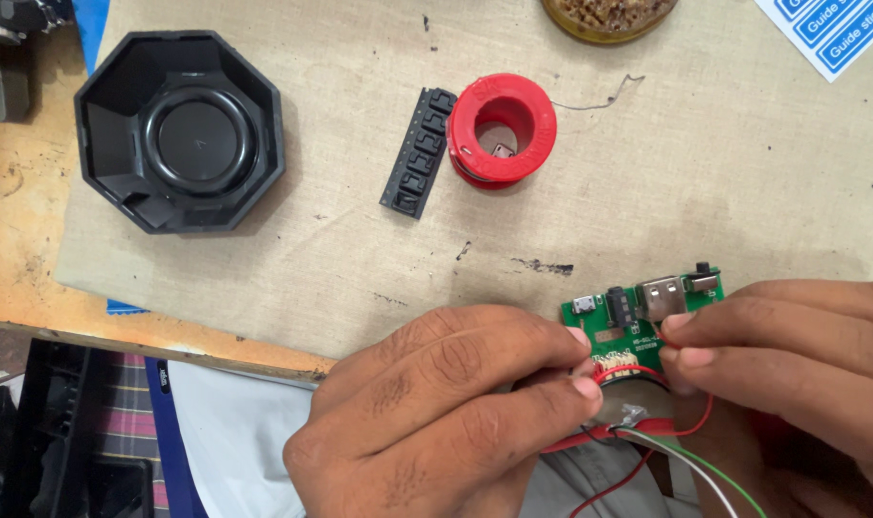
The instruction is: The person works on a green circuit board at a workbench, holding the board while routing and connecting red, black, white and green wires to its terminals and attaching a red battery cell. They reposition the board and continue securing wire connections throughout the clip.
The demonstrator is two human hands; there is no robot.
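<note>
A small green circuit board with metal ports and a black socket is held at the lower right. My left hand pinches its lower left edge and a red wire between thumb and fingers. My right hand grips the board's right side with its fingertips. Red, white and green wires trail down from under the board, over a round dark part mostly hidden by my hands.
A black octagonal housing sits at the upper left on a beige mat. A red solder spool and a black button strip lie mid-table. A round dish and a blue sticker sheet are at the top edge.
</note>
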